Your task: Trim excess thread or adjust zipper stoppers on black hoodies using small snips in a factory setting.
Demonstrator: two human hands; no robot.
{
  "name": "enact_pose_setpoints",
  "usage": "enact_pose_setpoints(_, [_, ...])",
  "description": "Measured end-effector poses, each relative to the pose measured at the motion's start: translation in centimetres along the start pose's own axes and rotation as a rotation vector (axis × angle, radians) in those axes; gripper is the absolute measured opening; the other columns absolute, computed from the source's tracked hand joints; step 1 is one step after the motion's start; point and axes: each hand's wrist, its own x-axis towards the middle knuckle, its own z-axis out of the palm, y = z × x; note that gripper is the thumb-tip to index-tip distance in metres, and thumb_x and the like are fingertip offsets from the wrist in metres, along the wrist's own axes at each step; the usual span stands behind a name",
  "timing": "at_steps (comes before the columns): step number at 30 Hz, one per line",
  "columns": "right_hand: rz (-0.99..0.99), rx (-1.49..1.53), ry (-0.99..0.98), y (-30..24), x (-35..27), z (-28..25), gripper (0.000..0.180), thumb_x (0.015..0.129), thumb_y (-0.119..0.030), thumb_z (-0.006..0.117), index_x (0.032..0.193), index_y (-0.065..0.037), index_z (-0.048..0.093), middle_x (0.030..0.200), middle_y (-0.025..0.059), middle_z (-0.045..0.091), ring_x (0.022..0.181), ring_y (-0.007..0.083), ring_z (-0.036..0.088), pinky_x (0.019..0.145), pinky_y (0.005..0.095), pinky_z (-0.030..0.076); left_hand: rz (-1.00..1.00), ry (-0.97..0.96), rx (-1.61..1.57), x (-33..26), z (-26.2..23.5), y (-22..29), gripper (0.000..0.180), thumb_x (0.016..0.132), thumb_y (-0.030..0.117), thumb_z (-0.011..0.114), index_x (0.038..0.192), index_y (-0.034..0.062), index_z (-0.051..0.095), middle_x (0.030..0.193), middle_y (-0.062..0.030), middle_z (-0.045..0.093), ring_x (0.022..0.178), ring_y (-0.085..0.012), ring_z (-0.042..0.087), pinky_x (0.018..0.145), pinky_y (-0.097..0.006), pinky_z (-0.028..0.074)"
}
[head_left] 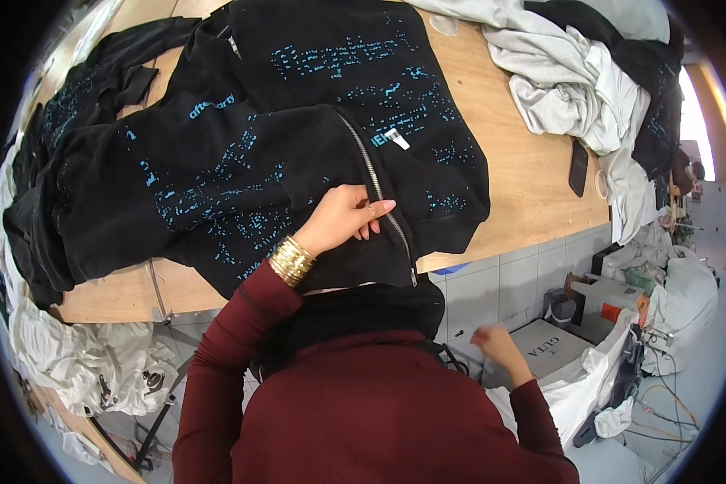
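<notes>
A black zip-up sweatshirt (pixel 290 153) with blue speckled print lies spread over the table, its sleeve bunched at the left. My left hand (pixel 348 218), with gold bangles at the wrist, pinches its front edge by the metal zipper (pixel 369 165), thumb on top. The zipper runs toward me and its lower end hangs over the table edge. A white tag (pixel 396 139) lies on the black cloth beyond the zipper. Off to the right, below table height, my right hand (pixel 496 347) has its fingers curled near a grey box; whatever they may hold is hidden.
The wooden table (pixel 532 194) carries a heap of light grey garments (pixel 557 81) and a dark phone (pixel 578 168) at the right. More black printed clothing (pixel 97 89) lies far left. Below right are the flat grey box (pixel 550 348), a carton (pixel 609 302) and cables; white plastic bags (pixel 89 355) sit lower left.
</notes>
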Motion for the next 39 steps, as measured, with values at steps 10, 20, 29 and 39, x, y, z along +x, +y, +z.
enact_pose_setpoints(10, [-0.824,-0.080,0.214,-18.2,-1.6,8.4,0.020,0.078,-0.010,0.071,0.095,-0.001,0.065,0.077,0.0061,0.061,0.059,0.0110,0.052,0.054,0.0233,0.040,-0.016,-0.002,-0.286,-2.3,-0.1,1.7,0.035,0.088,0.033,0.063,0.076,0.0012,0.058,0.063,-0.0045,0.062,0.054,-0.0087,0.059,0.051,-0.019,0.047])
enact_pose_setpoints(20, [-0.911,-0.016,0.080,-22.7,-1.4,13.0,0.008,0.081,-0.004,0.065,0.080,0.001,0.059,0.063,-0.0049,0.047,0.057,0.0012,0.037,0.049,0.0194,0.030,-0.012,0.050,-0.167,-8.9,1.0,3.4,0.037,0.086,0.031,0.067,0.088,0.0007,0.046,0.076,-0.0070,0.059,0.067,-0.0095,0.060,0.057,-0.024,0.049])
enact_pose_setpoints(29, [-0.629,0.368,-0.200,-25.2,-2.6,12.5,0.006,0.083,-0.002,0.064,0.079,-0.001,0.060,0.057,-0.0049,0.048,0.041,0.0006,0.035,0.038,0.0186,0.024,0.088,0.086,-0.268,-10.3,2.5,3.4,0.032,0.084,0.010,0.068,0.102,-0.0010,0.044,0.072,-0.0060,0.062,0.075,-0.0091,0.064,0.062,-0.021,0.050])
enact_pose_setpoints(39, [-0.535,0.540,-0.321,-25.6,-2.5,12.2,0.006,0.082,-0.003,0.065,0.079,0.001,0.062,0.055,-0.0038,0.049,0.041,0.0013,0.036,0.038,0.0187,0.024,0.045,-0.055,-0.643,-10.4,1.5,4.1,0.020,0.090,0.005,0.058,0.104,-0.0026,0.046,0.090,-0.0090,0.066,0.085,-0.0128,0.064,0.070,-0.024,0.053])
